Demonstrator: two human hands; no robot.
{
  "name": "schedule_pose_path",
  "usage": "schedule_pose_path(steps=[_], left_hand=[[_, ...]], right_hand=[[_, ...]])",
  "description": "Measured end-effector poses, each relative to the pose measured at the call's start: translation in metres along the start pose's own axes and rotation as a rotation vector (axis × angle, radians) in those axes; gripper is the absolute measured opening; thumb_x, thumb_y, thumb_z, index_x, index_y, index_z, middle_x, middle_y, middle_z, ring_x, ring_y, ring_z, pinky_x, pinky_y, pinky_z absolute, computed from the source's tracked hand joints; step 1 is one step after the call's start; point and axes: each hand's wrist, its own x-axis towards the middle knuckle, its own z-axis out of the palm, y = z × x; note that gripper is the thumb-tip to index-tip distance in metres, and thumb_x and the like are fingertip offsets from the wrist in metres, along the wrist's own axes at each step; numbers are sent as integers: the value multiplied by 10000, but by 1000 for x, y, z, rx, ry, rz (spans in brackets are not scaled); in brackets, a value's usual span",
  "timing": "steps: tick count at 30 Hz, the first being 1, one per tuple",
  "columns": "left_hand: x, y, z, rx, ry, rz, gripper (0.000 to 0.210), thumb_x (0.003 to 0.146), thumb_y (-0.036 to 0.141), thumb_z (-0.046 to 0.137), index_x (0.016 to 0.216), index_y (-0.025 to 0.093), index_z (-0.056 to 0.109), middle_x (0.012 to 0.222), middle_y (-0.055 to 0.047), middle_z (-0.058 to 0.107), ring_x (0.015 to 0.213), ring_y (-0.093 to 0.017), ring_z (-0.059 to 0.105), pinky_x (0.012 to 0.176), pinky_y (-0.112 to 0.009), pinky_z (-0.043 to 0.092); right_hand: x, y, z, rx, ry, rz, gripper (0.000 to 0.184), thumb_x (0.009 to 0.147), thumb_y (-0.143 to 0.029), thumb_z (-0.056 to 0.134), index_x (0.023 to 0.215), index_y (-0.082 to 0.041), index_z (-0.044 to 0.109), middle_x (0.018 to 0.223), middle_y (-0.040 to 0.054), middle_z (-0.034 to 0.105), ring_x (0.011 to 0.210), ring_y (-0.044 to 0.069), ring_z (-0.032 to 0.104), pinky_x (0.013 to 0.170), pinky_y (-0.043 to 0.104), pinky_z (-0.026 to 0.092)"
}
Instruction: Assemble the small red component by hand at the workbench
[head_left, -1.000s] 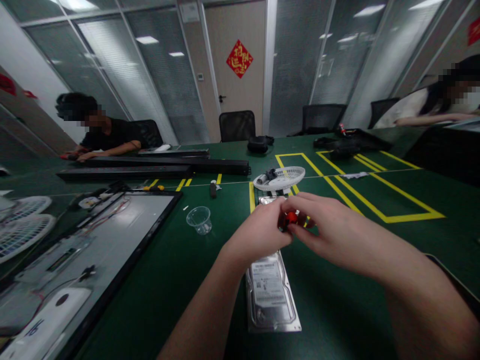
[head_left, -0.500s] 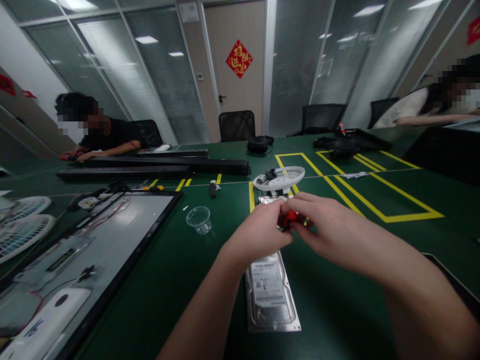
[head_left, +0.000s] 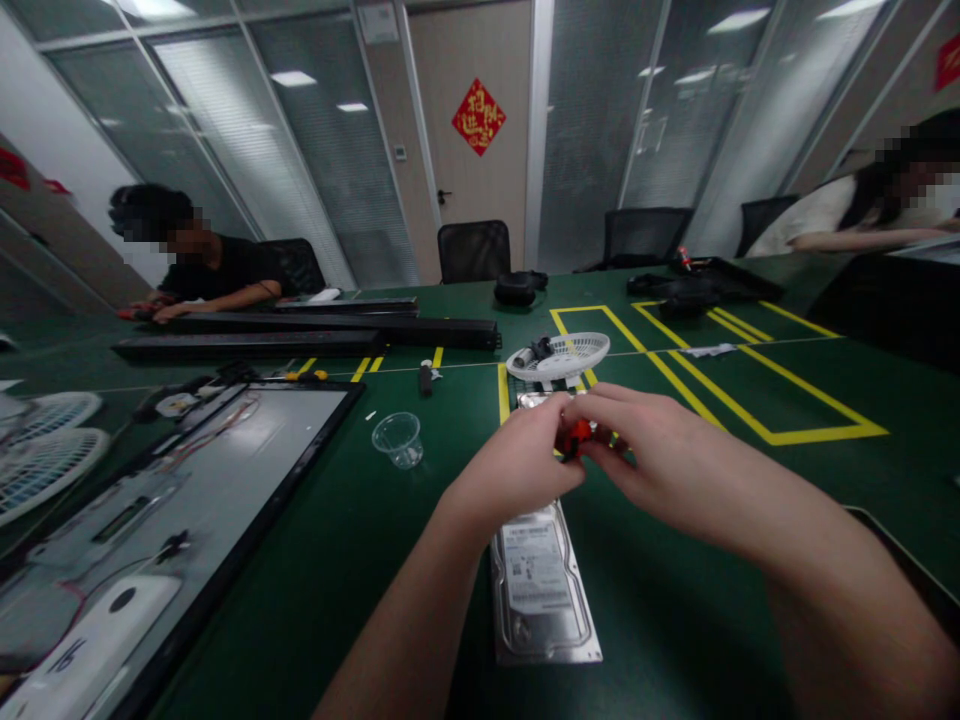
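Note:
My left hand [head_left: 517, 460] and my right hand [head_left: 645, 440] meet in front of me with their fingertips closed on a small red-and-black object [head_left: 577, 437]. Fingers cover most of it, so its kind cannot be made out. Below my hands a silver hard drive [head_left: 541, 590] with a white label lies flat on the green table [head_left: 675, 620]. Its far end is hidden behind my left hand. Just beyond my fingers, another shiny metal piece [head_left: 534, 400] shows in part.
A white basket [head_left: 592, 355] with dark parts stands beyond my hands. To the left are a clear plastic cup [head_left: 397, 440] and an opened flat panel [head_left: 277, 430] with a white device [head_left: 105, 640] on it. Long black bars [head_left: 337, 330] lie further back. Two people sit across the table.
The red-and-black object has turned slightly between my fingers, showing a bit more red. My hands have hardly moved, and the hard drive lies where it was.

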Motion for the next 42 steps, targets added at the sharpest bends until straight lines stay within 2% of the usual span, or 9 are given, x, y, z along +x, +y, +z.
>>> schedule_pose_path(steps=[6, 13, 17, 20, 23, 26, 33, 39, 42], left_hand=[[3, -1, -1, 7, -82, 11, 205, 820, 162, 653, 1012, 171, 725, 1082, -87, 807, 966, -254, 748, 816, -346, 540], [1, 0, 0, 28, -9, 1, 308, 781, 124, 677, 1085, 170, 686, 1095, -87, 794, 977, -253, 738, 800, -335, 535], [1, 2, -1, -7, -39, -10, 230, 791, 158, 685, 1020, 171, 687, 1058, -80, 797, 937, -241, 736, 762, -323, 522], [1, 3, -2, -20, -71, -11, 194, 802, 145, 648, 986, 170, 707, 1014, -73, 800, 892, -232, 734, 734, -317, 511], [0, 2, -2, -24, -57, 2, 257, 783, 104, 647, 1024, 170, 710, 1028, -73, 798, 906, -228, 733, 745, -311, 514], [0, 2, -1, 0, -5, -4, 301, 780, 111, 679, 1075, 169, 692, 1072, -84, 794, 944, -238, 730, 779, -322, 525], [2, 2, -1, -13, -58, -17, 215, 808, 153, 666, 1016, 162, 717, 1036, -79, 803, 908, -231, 732, 750, -314, 518], [2, 0, 0, 3, -30, -22, 277, 804, 124, 660, 1072, 161, 720, 1059, -92, 804, 944, -237, 731, 771, -313, 531], [2, 1, 0, 8, -24, -28, 291, 800, 171, 706, 1091, 157, 720, 1071, -98, 797, 946, -246, 726, 778, -327, 535]], right_hand=[[2, -2, -2, -76, -24, 145, 89, 988, -300, 743, 1040, -229, 733, 988, 61, 751, 893, 275, 686, 724, 383, 478], [0, -1, -1, 24, -5, -13, 209, 975, -64, 605, 1059, -224, 710, 1106, 63, 735, 973, 239, 681, 862, 385, 493], [0, 0, 0, -39, 3, 80, 52, 993, -219, 691, 1031, -221, 727, 1003, 64, 753, 894, 258, 679, 744, 377, 478], [0, -1, -1, -64, 16, 106, 92, 992, -303, 724, 1034, -222, 738, 971, 67, 754, 862, 261, 682, 710, 372, 476], [-1, -2, -2, -15, 27, 27, 71, 995, -201, 681, 1047, -223, 725, 1059, 73, 748, 921, 246, 690, 774, 368, 503], [-1, -4, -3, 27, 11, -31, 212, 976, -62, 600, 1044, -227, 715, 1113, 67, 740, 964, 226, 689, 846, 364, 507], [2, -3, -1, -91, 9, 118, 83, 990, -286, 726, 1029, -215, 737, 994, 74, 747, 881, 269, 686, 727, 375, 480], [-1, 2, 1, -24, 30, 1, 231, 971, -65, 592, 1081, -226, 714, 1120, 70, 716, 953, 228, 687, 829, 367, 498], [1, 1, 1, -70, 24, 46, 168, 987, -108, 609, 1067, -213, 713, 1074, 82, 725, 923, 246, 687, 789, 374, 501]])
